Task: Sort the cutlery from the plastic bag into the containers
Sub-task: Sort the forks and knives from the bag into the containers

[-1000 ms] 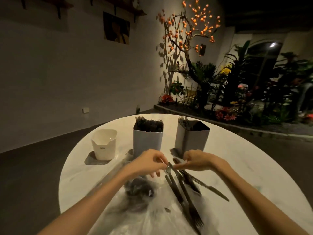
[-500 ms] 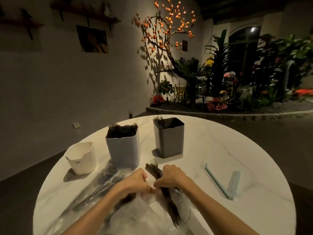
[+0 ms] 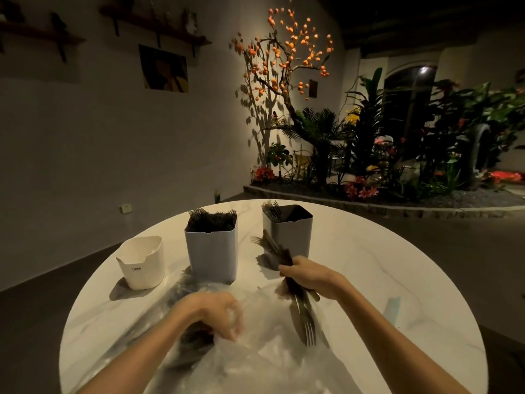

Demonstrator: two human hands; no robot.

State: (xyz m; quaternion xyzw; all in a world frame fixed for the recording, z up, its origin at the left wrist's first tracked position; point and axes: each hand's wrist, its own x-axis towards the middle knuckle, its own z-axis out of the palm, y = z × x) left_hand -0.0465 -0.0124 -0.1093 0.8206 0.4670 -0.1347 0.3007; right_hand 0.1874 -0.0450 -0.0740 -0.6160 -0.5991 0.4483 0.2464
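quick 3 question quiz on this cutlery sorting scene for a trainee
1. True or false: the right hand grips a bundle of forks.
2. Which container looks empty: A) white cup B) middle bin C) grey bin?
3. Fill in: the left hand is down at the plastic ____.

Key: 1 true. 2 A. 3 bag.

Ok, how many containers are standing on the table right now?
3, in a row along the far side: a short white container at left, a tall pale one packed with forks in the middle, a grey one at right.
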